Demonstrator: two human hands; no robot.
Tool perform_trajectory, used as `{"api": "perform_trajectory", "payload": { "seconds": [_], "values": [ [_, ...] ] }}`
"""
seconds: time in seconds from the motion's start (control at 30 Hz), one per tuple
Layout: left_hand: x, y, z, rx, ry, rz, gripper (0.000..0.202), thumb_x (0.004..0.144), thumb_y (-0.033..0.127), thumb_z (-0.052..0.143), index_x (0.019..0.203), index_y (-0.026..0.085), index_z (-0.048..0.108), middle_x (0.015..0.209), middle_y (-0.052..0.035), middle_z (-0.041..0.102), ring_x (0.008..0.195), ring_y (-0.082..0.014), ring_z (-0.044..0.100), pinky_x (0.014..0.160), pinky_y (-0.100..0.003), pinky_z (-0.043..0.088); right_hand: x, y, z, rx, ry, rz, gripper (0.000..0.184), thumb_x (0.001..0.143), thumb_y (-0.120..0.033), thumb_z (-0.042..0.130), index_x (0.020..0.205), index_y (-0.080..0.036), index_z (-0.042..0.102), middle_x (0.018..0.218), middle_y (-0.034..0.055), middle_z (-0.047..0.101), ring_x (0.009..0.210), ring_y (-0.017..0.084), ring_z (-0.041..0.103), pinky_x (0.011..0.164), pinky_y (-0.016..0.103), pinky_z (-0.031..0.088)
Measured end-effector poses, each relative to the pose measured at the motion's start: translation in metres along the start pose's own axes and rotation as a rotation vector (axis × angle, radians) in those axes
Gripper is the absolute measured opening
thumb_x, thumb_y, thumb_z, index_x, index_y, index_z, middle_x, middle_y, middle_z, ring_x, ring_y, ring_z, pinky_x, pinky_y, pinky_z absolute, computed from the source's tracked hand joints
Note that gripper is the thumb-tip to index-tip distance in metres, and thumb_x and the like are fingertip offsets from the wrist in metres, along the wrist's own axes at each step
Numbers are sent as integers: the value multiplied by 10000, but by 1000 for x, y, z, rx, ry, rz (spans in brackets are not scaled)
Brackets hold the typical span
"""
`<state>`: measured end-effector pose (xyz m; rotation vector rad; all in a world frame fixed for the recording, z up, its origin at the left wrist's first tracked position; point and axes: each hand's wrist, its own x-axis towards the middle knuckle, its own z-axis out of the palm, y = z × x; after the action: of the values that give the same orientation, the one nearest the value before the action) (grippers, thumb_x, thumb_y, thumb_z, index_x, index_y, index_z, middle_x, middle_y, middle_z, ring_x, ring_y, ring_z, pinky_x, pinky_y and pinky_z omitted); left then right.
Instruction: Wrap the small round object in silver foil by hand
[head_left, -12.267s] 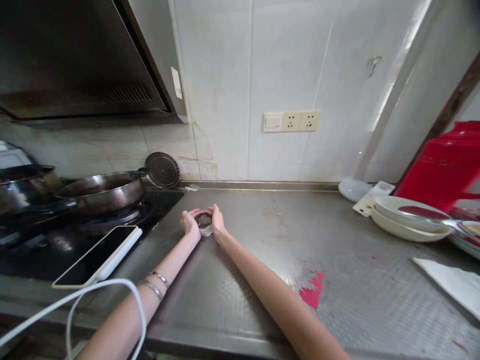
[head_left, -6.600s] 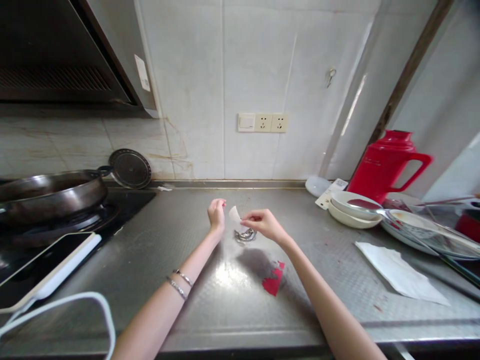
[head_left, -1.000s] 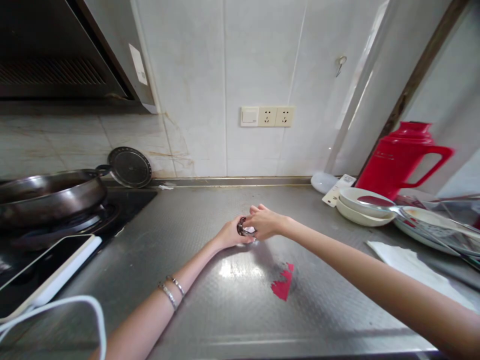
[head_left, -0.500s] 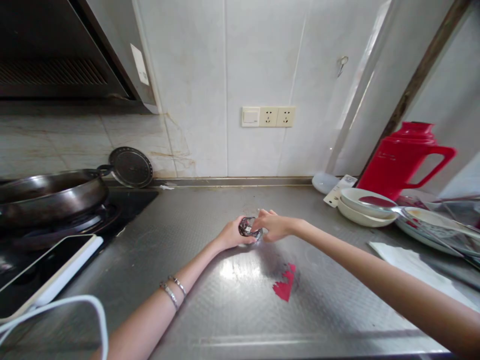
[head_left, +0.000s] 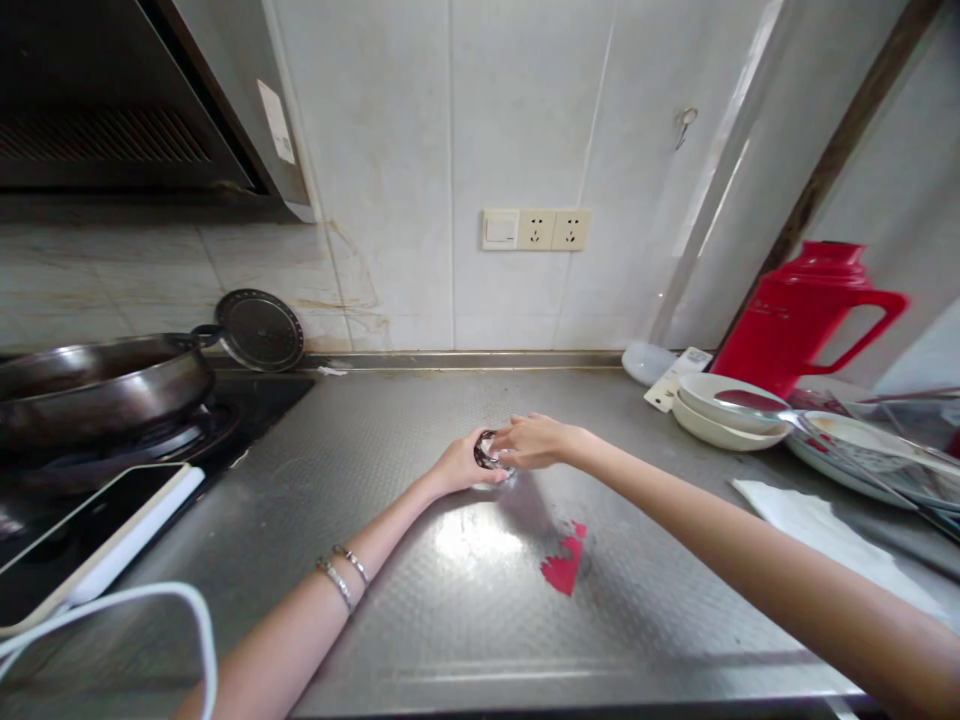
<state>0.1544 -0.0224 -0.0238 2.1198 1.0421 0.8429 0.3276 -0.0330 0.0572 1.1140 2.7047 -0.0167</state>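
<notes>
In the head view, a small glass dish (head_left: pixel 487 451) sits between the two hands, near the middle of the steel counter (head_left: pixel 375 590). The left hand (head_left: pixel 459 465) grasps it, fingers curled around the far side and thumb along the near side, probably so that the dish cannot slide on the smooth metal. The right hand (head_left: pixel 534 442) comes in from the other side with its fingertips at the dish's opening. Something pale shows inside the dish, but I cannot tell whether the right fingers pinch it or merely touch it. Working this far from the counter's front edge likely leaves both forearms room to reach in at an angle.

Nearer the person, a ragged red patch (head_left: pixel 562 568) lies apart from both hands. To the left, a phone (head_left: pixel 97 545) rests partly on the stove, with a white cable (head_left: pixel 196 600) looping close by. A pan (head_left: pixel 105 380) sits over a burner, and a dark disc (head_left: pixel 260 331) leans against the wall, perhaps to save space. To the right, shallow bowls (head_left: pixel 724 425) are nested, apparently for the same reason, with a spoon (head_left: pixel 754 401) laid across the top one. A red flask (head_left: pixel 787 330) stands behind them, and a paper towel (head_left: pixel 825 535) lies in front.
</notes>
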Motion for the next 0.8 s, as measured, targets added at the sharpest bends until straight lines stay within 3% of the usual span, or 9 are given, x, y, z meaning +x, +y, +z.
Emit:
{"api": "perform_trajectory", "payload": {
  "seconds": [0.13,0.23,0.33,0.47,0.57,0.7,0.8],
  "values": [
    [0,-1,1,14,16,-6,687,566,395,766,1163,164,516,1061,-63,667,913,-213,630,795,-307,480,-5,7,0,172,-70,14,275,885,-329,408,949,-247,663,1035,56,660,850,208,607,681,289,423],
    [0,-2,2,10,11,-25,709,566,395,764,1178,154,499,1053,-66,668,913,-213,631,792,-303,481,-8,8,-3,303,-105,-58,279,880,-294,395,878,-197,656,957,67,668,756,187,607,643,277,438],
    [0,0,2,30,13,-43,718,560,384,764,1188,160,498,1031,-61,676,906,-216,633,786,-304,483,-8,6,-4,385,-173,-105,266,860,-266,384,925,-179,627,1027,82,640,700,165,604,587,264,453],
    [0,1,1,31,-3,-25,697,564,387,759,1178,168,509,1003,-50,685,891,-216,639,759,-294,486,-4,2,1,263,-146,-108,373,739,-233,507,1103,-208,582,1247,99,546,901,225,626,672,288,484],
    [0,1,1,27,5,-16,701,562,382,758,1182,168,510,1027,-54,681,902,-214,636,765,-290,483,-2,-3,4,108,-101,-9,528,698,-250,547,1222,-301,522,1317,59,516,1000,283,614,717,336,491],
    [0,2,1,45,16,-29,705,558,391,761,1178,158,518,1003,-61,682,860,-210,639,743,-291,486,-4,-8,3,13,-70,118,506,699,-261,550,1197,-351,537,1229,36,586,972,300,634,697,373,499],
    [0,1,2,32,15,-22,667,569,388,757,1149,159,522,1000,-55,678,848,-200,639,733,-285,486,-8,-4,1,68,-97,90,431,692,-220,562,1114,-298,601,1150,53,623,935,273,644,693,338,495]
  ]
}}
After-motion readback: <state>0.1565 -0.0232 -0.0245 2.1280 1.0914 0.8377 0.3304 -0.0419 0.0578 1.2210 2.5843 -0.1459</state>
